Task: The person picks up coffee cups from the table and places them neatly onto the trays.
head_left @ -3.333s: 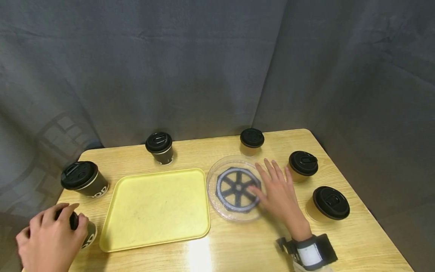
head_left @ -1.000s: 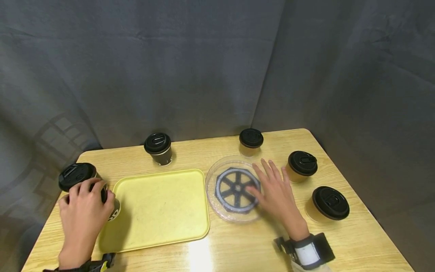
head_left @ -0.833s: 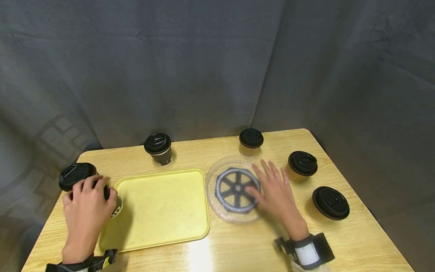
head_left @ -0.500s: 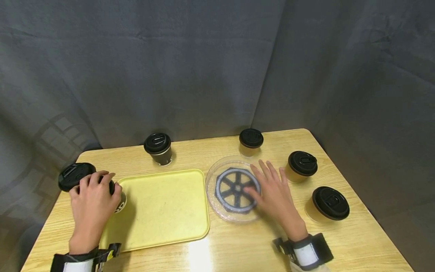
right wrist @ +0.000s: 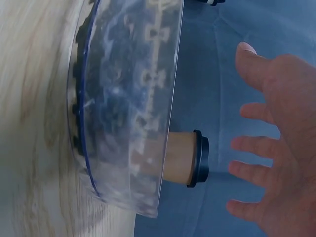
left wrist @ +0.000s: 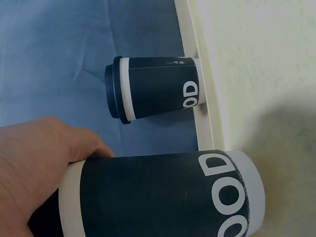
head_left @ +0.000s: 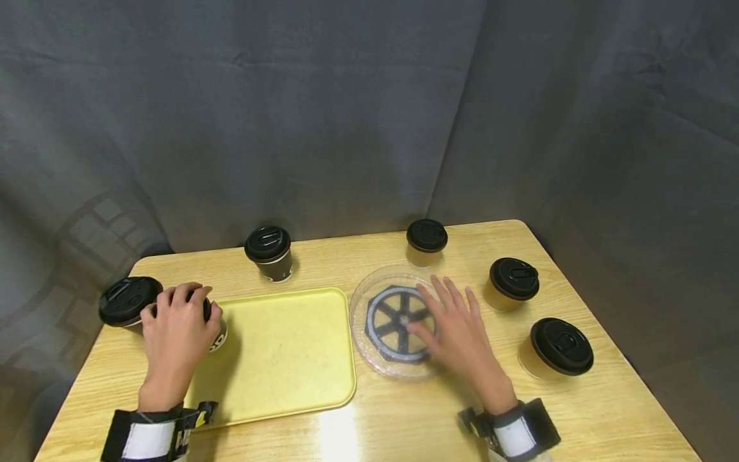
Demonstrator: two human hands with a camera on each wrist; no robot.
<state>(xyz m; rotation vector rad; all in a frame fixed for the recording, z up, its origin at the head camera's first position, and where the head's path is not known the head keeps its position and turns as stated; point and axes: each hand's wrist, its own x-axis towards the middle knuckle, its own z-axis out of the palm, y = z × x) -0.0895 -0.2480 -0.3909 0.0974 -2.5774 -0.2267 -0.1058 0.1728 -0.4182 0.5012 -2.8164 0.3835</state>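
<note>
My left hand (head_left: 176, 340) grips a dark paper cup (left wrist: 163, 195) with a black lid and white lettering, fingers around its lid end. In the head view, the cup overlaps the upper left corner of the yellow tray (head_left: 283, 353); the hand covers most of it. My right hand (head_left: 464, 340) hovers with spread fingers by a clear round plastic container (head_left: 360, 321), which has a dark spoked pattern at its base. In the right wrist view nothing is in that hand, and the container wall (right wrist: 128, 98) stands in front of it.
Another dark cup (head_left: 128, 301) stands left of the tray, and a smaller dark one (head_left: 271, 253) behind it. Three brown cups with black lids stand around the container: one behind (head_left: 426, 240), two at right (head_left: 510, 285). A grey curtain (head_left: 323, 128) borders the table.
My left hand has carried the dark cup from the table's near left up and right, to the tray's upper left corner. The right hand has drifted slightly left, still spread.
</note>
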